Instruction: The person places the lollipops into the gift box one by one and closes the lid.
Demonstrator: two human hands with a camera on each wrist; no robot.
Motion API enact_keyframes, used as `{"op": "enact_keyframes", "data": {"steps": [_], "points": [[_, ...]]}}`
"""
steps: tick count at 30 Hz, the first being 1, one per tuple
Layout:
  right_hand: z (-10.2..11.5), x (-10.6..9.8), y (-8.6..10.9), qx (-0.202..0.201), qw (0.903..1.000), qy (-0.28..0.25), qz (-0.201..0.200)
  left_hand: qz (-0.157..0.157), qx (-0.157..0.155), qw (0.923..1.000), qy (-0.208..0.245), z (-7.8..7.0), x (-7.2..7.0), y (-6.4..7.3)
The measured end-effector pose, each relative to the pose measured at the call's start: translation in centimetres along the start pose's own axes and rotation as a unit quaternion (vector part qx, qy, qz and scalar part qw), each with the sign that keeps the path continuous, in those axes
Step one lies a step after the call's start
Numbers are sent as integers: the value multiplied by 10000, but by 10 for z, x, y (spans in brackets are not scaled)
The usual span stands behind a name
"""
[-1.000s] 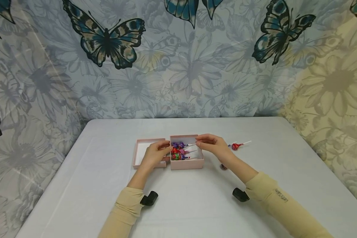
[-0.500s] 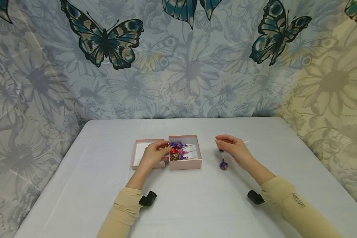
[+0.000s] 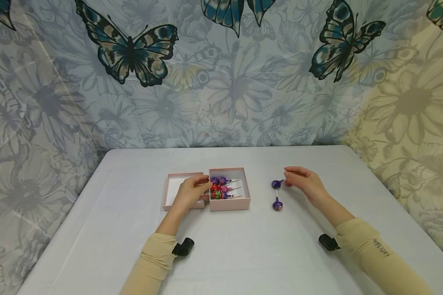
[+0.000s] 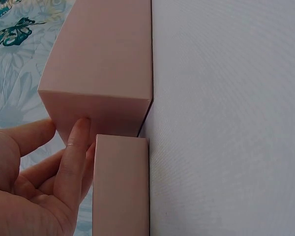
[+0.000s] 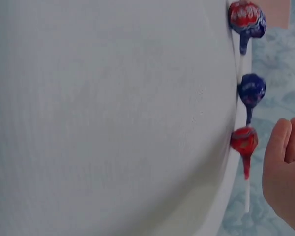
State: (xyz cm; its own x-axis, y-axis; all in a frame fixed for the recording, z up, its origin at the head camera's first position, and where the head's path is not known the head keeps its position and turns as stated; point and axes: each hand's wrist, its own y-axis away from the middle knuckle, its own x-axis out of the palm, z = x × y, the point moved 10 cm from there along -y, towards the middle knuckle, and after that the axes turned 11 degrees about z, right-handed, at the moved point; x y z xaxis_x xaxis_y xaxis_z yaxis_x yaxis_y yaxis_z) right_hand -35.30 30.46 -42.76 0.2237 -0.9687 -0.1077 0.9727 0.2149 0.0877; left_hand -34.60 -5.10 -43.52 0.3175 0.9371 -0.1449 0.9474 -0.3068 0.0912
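Observation:
My left hand (image 3: 192, 191) rests its fingertips against the left wall of the pink box (image 3: 230, 205). In the left wrist view, thumb and fingers lie on the box's outer wall (image 4: 98, 110), above the shallow lid (image 4: 120, 187). Several wrapped lollipops (image 3: 223, 189) lie in the box, sticks pointing right. On the right, my right hand (image 3: 306, 184) hovers over a red lollipop (image 5: 245, 141), its fingers close together and holding nothing. The red lollipop is mostly hidden by the hand in the head view. Beside it lie a purple lollipop (image 3: 276, 184) and a purple-and-red lollipop (image 3: 277, 205).
The lid (image 3: 173, 206) lies upturned just left of the box, partly under my left hand. A white cloth covers the table (image 3: 221, 254). Behind the table stands a backdrop (image 3: 240, 102) printed with butterflies and flowers.
My right hand has left the box and moved right across the table to the loose lollipops, uncovering the two purple ones. My left hand stays at the box.

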Motion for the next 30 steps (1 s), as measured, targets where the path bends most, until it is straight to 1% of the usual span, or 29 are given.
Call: {"op": "enact_keyframes", "data": {"steps": [4, 8, 10, 12, 14, 16, 18, 23, 26, 28, 30], "points": [[-1, -10, 0, 21, 9994, 332, -85, 17, 31, 10000, 68, -1, 1, 0], [-2, -21, -1, -19, 9958, 887, -245, 19, 44, 10000, 57, -3, 1, 1], [-2, -25, -1, 27, 9921, 1205, -342, 8, 23, 10000, 28, -3, 0, 1], [0, -29, -1, 53, 9858, 1629, -408, 9, 24, 10000, 13, -3, 0, 1], [3, -31, -1, 64, 9758, 2140, -439, 27, 39, 10000, 24, -3, 1, 1], [7, -31, -2, 5, 9612, 2727, -429, 31, 50, 10000, 31, -2, 1, 1], [12, -30, -2, -161, 9480, 3159, -355, 40, 42, 10000, 55, -2, 1, 1], [19, -21, -4, -617, 9175, 3929, 3, 46, 4, 9999, 110, 0, 1, 0], [22, -15, -4, -836, 8960, 4358, 188, 34, 41, 9999, 92, -1, 0, 1], [22, -13, -4, -909, 8860, 4540, 255, 17, 52, 10000, 46, -2, 0, 1], [21, -11, -5, -942, 8792, 4659, 315, 10, 47, 10000, 39, -2, 0, 1]]}}
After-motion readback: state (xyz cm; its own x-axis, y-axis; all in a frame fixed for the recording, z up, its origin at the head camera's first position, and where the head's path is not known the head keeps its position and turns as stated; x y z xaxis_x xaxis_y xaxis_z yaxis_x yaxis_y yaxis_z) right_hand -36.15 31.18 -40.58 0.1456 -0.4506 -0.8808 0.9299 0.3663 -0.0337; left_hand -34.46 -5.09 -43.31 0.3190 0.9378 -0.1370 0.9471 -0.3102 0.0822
